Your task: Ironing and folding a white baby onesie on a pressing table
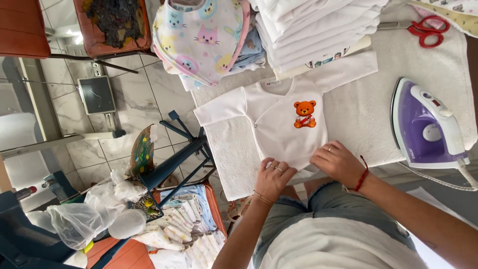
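Two bare hands pinch the near hem of a small white cotton baby wrap shirt with an orange teddy bear patch [286,122], spread flat on the white towel-covered ironing surface [363,109]. Left hand [274,178] at 7 o'clock of the shirt, fingers curled shut on the hem. Right hand [337,162] at 5 o'clock, fingers closed on the same edge.

Handling, my read: very light, thin, limp, no stiffness, so it will sag and crease if lifted by one point. Not fragile, not slippery on the towel. Best grip looks like hem corners or shoulder seams, both hands.

Purple-and-white steam iron [428,127] stands at 3 o'clock, well apart. Stack of folded white garments [313,30] at 12. Red-handled scissors [427,29] at 1.
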